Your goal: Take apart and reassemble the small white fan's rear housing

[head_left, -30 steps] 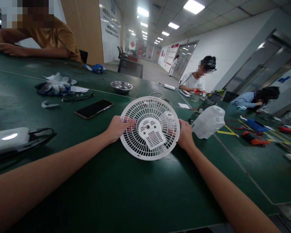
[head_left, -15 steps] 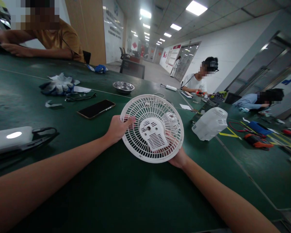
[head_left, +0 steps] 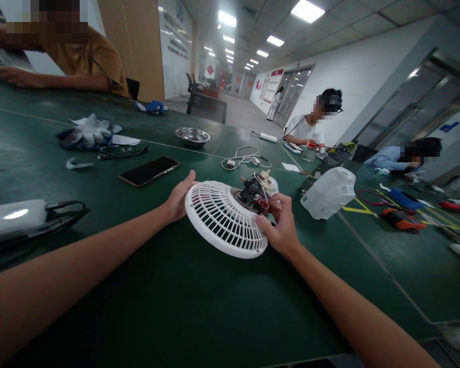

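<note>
A white round fan grille [head_left: 223, 217] is tilted with its back up, a bare motor with wires [head_left: 256, 193] mounted at its hub. My left hand [head_left: 179, 198] is at its left rim, thumb raised and the other fingers hidden behind the rim. On the opposite side my right hand [head_left: 282, 225] grips the grille by the motor, thumb on the ribs and fingers curled near the wiring. A white plastic housing [head_left: 329, 193] stands on the table to the right. Behind the motor lies a white cord with a plug [head_left: 232, 163].
Left of my hands lie a phone [head_left: 149, 170], a white device with a black strap [head_left: 15, 221] and crumpled gloves [head_left: 88, 134]. A metal bowl [head_left: 192, 136] stands farther back. An orange multimeter [head_left: 402, 219] lies right on the green table [head_left: 168, 306]. Several people sit around it.
The grille has been turned over from its front with the vented motor cover to its back with the exposed motor. My right hand has come round beside the motor; the left thumb has lifted off the ribs.
</note>
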{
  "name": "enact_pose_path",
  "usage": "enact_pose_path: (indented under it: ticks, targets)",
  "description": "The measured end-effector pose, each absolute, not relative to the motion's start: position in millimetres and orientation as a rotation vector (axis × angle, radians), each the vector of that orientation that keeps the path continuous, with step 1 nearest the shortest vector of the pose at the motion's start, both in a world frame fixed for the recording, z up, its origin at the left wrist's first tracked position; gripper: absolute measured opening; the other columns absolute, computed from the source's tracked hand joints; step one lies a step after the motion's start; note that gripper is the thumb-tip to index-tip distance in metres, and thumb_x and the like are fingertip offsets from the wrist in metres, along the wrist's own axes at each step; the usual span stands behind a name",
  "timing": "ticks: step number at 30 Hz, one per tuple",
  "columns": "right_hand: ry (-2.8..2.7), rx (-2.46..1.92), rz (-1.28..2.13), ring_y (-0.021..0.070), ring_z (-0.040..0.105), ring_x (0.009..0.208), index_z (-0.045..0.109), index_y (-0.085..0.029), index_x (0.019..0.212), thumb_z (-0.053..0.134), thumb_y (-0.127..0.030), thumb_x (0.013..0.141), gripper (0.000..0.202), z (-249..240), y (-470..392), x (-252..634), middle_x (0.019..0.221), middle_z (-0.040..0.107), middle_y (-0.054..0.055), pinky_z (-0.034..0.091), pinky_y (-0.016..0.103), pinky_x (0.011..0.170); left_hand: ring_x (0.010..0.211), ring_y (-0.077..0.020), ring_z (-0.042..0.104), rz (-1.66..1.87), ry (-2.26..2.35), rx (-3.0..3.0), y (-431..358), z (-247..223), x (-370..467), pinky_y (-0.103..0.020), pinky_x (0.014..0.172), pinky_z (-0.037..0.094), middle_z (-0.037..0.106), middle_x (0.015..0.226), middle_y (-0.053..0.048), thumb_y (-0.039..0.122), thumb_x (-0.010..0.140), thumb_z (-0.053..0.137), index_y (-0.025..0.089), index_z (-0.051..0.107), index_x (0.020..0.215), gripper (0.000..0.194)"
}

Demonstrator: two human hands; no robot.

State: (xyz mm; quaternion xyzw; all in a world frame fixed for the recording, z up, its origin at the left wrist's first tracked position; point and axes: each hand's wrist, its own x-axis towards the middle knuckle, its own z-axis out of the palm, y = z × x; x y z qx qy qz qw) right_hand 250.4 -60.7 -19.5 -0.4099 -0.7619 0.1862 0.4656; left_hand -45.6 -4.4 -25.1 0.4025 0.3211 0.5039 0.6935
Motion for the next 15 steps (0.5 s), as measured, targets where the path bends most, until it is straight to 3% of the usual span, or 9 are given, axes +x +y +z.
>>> enact_pose_path:
  ticks: [3,9,15]
  targets:
    - [-1.896,-1.067,0.336,0.0224,0.067,0.085,0.042,-0.03,0.122,0.075,-0.055,0.086,0.055,-20.7,-58.0,251.8,0.105,0.065,0.004,0.059,0.043,0.078,0.088,-0.0272,0.076,1.094,0.745,0.82,-3.7,-20.3,-46.2,-0.042,0.093,0.06,0.078,0.084,-0.012,0.041,0.101,0.057,0.013,0.073,0.085,0.036]
    - [-2.144,-1.011,0.067,0.0252,0.069,0.088,0.051,-0.027,0.115,0.079,-0.062,0.081,0.057,-15.4,-55.2,256.1,0.104,0.067,0.006,0.059,0.044,0.082,0.072,-0.0183,0.073,1.022,0.825,0.809,2.7,-23.2,-46.7,-0.031,0.076,0.061,0.078,0.084,-0.01,0.025,0.095,0.067,0.011,0.077,0.087,0.019]
    - [-2.167,-0.947,-0.063,0.0279,0.068,0.107,0.055,-0.025,0.122,0.057,-0.047,0.099,0.032,-8.8,-42.9,271.4,0.118,0.069,0.011,0.057,0.046,0.094,0.071,-0.017,0.073,1.031,0.99,0.858,5.2,-27.4,-45.7,-0.031,0.07,0.06,0.08,0.086,-0.011,0.023,0.089,0.077,0.012,0.079,0.086,0.012]
